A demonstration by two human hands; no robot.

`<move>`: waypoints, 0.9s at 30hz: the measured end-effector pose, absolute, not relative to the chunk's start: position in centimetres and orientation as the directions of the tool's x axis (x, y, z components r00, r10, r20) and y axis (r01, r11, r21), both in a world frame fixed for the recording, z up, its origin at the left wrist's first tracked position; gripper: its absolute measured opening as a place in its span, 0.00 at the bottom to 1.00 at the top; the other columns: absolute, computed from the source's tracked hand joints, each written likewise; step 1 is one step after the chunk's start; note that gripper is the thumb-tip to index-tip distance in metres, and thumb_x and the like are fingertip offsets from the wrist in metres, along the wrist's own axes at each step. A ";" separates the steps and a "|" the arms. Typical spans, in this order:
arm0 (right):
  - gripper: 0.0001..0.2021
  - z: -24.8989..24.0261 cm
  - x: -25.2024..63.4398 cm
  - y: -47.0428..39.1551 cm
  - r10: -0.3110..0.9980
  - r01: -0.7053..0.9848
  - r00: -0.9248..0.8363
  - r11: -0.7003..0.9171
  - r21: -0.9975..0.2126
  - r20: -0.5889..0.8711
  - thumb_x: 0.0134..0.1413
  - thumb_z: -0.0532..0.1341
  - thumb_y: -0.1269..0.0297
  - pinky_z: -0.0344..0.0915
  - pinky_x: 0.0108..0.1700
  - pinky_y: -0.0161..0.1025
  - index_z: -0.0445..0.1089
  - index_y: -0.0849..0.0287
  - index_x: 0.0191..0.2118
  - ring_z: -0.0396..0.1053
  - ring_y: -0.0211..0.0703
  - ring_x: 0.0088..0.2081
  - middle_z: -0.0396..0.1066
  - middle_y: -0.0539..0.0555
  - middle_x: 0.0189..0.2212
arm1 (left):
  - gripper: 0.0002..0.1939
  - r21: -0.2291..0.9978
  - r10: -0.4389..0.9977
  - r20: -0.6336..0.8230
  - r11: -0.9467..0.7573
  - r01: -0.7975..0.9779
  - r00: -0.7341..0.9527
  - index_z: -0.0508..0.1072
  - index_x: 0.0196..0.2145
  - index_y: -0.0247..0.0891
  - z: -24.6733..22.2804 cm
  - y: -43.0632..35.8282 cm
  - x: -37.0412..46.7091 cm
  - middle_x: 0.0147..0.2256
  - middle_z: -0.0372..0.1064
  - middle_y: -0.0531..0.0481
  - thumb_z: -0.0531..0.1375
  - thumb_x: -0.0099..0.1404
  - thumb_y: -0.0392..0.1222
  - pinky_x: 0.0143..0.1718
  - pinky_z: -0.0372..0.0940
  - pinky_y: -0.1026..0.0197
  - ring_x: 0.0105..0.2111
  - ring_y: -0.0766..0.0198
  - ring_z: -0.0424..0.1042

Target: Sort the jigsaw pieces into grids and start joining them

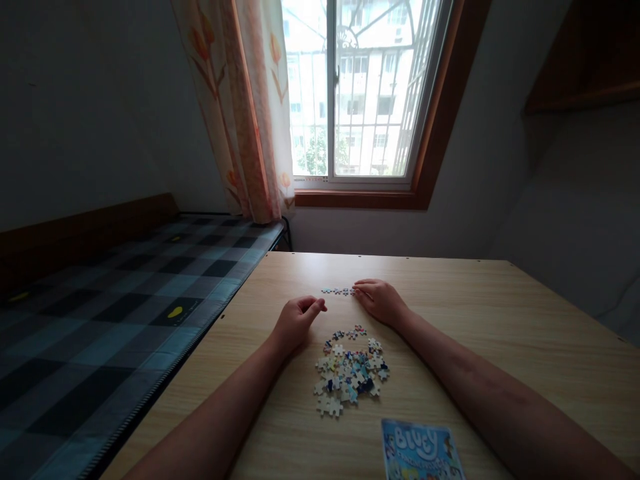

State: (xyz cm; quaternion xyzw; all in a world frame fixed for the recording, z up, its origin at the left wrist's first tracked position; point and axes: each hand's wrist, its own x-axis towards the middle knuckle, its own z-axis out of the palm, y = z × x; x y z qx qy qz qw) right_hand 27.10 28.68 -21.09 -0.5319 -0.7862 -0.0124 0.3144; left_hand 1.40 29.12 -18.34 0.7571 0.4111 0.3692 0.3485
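Observation:
A short row of small puzzle pieces (339,291) lies toward the far side of the table. At the row's right end is my right hand (380,301), fingers stretched out and slightly apart, the tips touching the last piece or just beside it. My left hand (296,321) rests near and to the left of the row, closed, thumb pressed against curled fingers; whatever may be between them is hidden. Between my forearms a loose pile of puzzle pieces (350,373) is spread out, some pale side up, others showing blue and coloured print.
A blue "Bluey" picture card or box (423,450) lies at the table's near edge. The wooden table (500,320) has a bed with a checked mattress (150,320) along its left. Beyond are a curtain (250,120) and a barred window (370,100).

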 end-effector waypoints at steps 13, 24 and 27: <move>0.14 -21.0 26.8 28.7 0.840 0.857 -0.249 0.422 -0.294 0.482 0.65 0.55 0.62 0.65 0.52 0.42 0.79 0.54 0.43 0.73 0.45 0.46 0.77 0.52 0.44 | 0.23 0.818 0.871 0.298 -0.444 0.366 0.391 0.79 0.28 0.35 -18.4 29.3 1.5 0.25 0.74 0.49 0.56 0.62 0.57 0.32 0.61 0.61 0.27 0.61 0.68; 0.15 -20.6 26.9 28.1 0.842 0.825 -0.182 0.412 -0.387 0.509 0.65 0.54 0.63 0.66 0.48 0.37 0.78 0.58 0.42 0.73 0.42 0.42 0.77 0.56 0.43 | 0.22 0.814 0.866 0.302 -0.452 0.365 0.400 0.79 0.28 0.34 -18.3 29.1 1.4 0.26 0.74 0.49 0.56 0.62 0.56 0.32 0.62 0.61 0.28 0.61 0.70; 0.14 -19.1 27.8 27.6 0.891 0.745 -0.137 0.381 -0.547 0.433 0.63 0.56 0.60 0.65 0.41 0.37 0.78 0.61 0.40 0.70 0.40 0.35 0.76 0.57 0.36 | 0.21 0.818 0.864 0.291 -0.447 0.362 0.411 0.79 0.29 0.35 -18.2 29.1 1.3 0.26 0.75 0.49 0.57 0.62 0.55 0.32 0.62 0.62 0.28 0.61 0.70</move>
